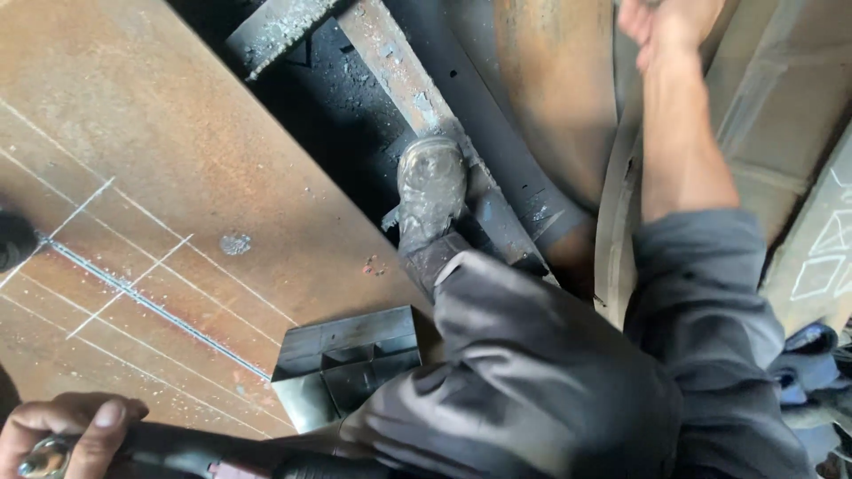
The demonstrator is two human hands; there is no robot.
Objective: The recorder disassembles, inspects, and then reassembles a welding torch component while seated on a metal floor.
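My left hand is at the bottom left corner, closed around the dark handle of a power tool that runs along the bottom edge. Under it lies a large rusty steel plate with white chalk lines and a thin cut line running diagonally. My right hand reaches up at the top right, partly cut off by the frame edge, against a rusty curved surface; what it grips is hidden. My grey trouser leg and dirty boot rest on a steel bar.
A small grey metal piece with compartments lies on the plate by my knee. A dark gap with steel bars separates the plate from the curved rusty part. Another chalk-marked plate is at the right edge.
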